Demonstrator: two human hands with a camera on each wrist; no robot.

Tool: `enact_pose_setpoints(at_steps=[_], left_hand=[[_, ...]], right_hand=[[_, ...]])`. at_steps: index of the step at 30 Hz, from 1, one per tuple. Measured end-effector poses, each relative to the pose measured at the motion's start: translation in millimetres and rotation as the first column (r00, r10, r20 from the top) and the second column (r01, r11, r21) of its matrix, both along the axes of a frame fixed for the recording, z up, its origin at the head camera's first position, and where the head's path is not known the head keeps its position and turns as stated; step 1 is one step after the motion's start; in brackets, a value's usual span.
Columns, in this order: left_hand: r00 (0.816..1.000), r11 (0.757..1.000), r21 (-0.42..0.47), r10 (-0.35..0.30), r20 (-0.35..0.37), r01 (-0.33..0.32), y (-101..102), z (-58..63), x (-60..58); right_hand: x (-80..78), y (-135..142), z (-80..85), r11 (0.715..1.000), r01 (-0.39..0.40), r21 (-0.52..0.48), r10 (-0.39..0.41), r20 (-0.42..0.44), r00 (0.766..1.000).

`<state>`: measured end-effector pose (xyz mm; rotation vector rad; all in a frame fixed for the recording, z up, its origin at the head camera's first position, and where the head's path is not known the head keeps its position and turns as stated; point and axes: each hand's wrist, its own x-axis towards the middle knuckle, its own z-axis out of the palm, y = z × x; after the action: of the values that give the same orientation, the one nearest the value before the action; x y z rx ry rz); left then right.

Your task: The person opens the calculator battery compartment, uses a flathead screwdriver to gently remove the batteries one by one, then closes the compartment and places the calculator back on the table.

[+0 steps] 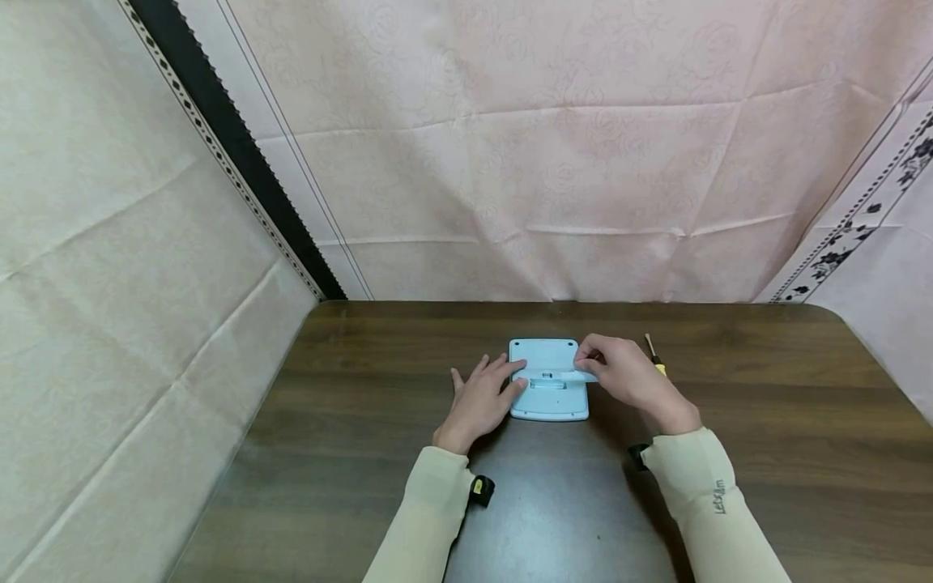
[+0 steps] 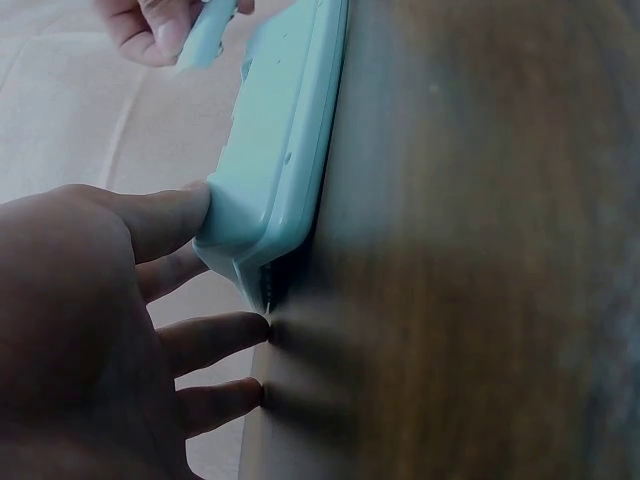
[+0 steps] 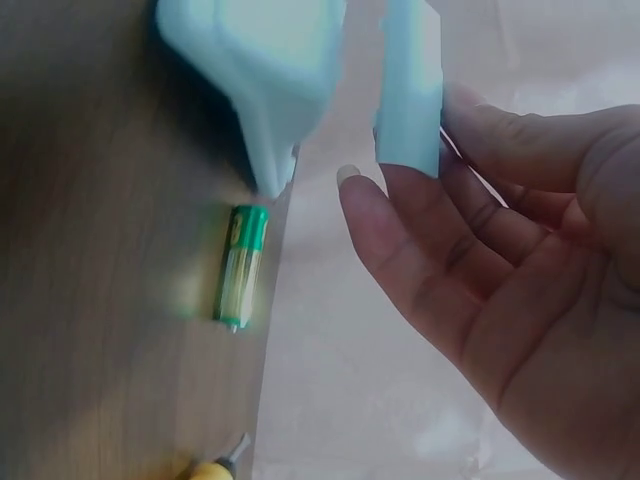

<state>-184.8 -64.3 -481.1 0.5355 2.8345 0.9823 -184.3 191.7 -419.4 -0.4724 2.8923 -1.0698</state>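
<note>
A light-blue, calculator-like device [image 1: 548, 409] lies on the table with its back up, a recess showing in its middle. Thumb and index finger of my left hand [image 1: 477, 405] press on its left side, the other fingers spread out. My right hand [image 1: 619, 372] pinches a light-blue cover strip [image 3: 410, 90] between thumb and fingers, just above the device. In the left wrist view, a gap shows between this strip [image 2: 207, 35] and the device [image 2: 270, 130]. Whether the recess holds anything is too small to tell.
On the wooden table [image 1: 350, 453], a green battery [image 3: 241, 265] lies beyond the device in the right wrist view. A screwdriver [image 1: 658, 362] with a yellow handle lies right of my right hand. Pale patterned cloth [image 1: 583, 162] hangs behind the table.
</note>
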Motion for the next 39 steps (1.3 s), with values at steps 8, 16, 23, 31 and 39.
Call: enact_pose_setpoints(at_steps=[8, 16, 23, 31, 39], left_hand=[[1.000, 1.000, -0.009, 0.015, -0.004, -0.015, 1, -0.2, -1.8], [1.000, 1.000, -0.012, 0.014, -0.010, -0.014, 1, -0.1, -1.1], [1.000, 1.000, -0.020, 0.002, -0.014, -0.002, 3, 0.7, -0.8], [1.000, 0.999, -0.028, -0.022, -0.011, 0.021, 4, 1.1, -1.6], [0.999, 0.999, -0.033, -0.026, -0.018, 0.026, 3, 0.7, -1.7]], right_hand=[[-5.0, -14, -1.7, 1.000, 0.003, -0.030, -0.002, 0.021, 1.000], [-7.4, -18, -5.7, 0.999, 0.005, -0.032, -0.004, 0.047, 0.999], [-8.4, -20, -9.6, 1.000, 0.008, -0.027, -0.007, 0.038, 0.999], [-9.6, -20, -12.6, 1.000, 0.001, -0.031, 0.000, 0.034, 0.999], [-9.1, -22, -13.0, 0.999, 0.000, -0.034, 0.000, 0.026, 1.000]])
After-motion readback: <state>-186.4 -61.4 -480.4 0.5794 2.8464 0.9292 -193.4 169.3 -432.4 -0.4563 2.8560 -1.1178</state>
